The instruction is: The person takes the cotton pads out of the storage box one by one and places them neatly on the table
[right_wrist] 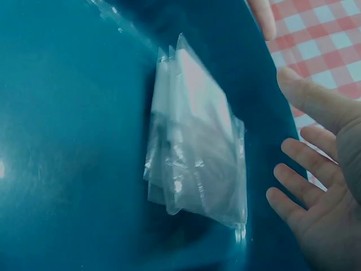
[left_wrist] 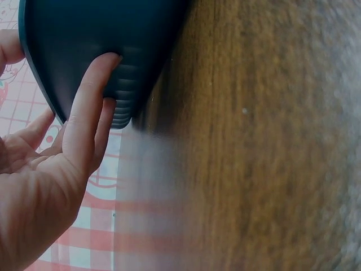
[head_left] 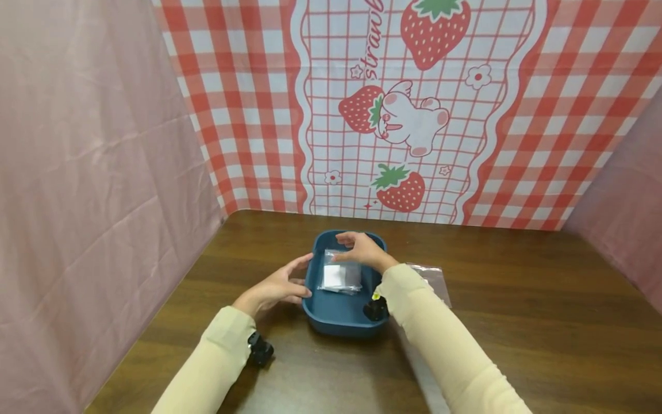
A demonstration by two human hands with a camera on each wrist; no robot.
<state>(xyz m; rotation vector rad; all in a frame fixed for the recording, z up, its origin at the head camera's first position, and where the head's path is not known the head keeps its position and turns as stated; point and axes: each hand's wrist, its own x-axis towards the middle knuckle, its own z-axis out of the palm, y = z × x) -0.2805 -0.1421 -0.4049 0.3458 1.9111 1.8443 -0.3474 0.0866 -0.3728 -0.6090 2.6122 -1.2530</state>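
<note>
A dark blue plastic bin (head_left: 345, 329) stands on the table, with a small stack of clear plastic bags (head_left: 342, 277) lying inside it. In the right wrist view the bags (right_wrist: 197, 147) look like several flat, shiny layers, some with white areas. My left hand (head_left: 276, 287) is at the bin's left side. Its extended fingers (left_wrist: 84, 110) touch the outer wall in the left wrist view. Over the bin, near its far end, hovers my right hand (head_left: 362, 251) with loosely bent fingers (right_wrist: 307, 161) and nothing held, apart from the bags.
Another clear plastic sheet or bag (head_left: 433, 282) lies on the wooden table (head_left: 517, 322) right of the bin, partly hidden by the right sleeve. A strawberry-print checked cloth (head_left: 248, 115) hangs behind the table. Pink cloth (head_left: 103, 172) hangs at the left side.
</note>
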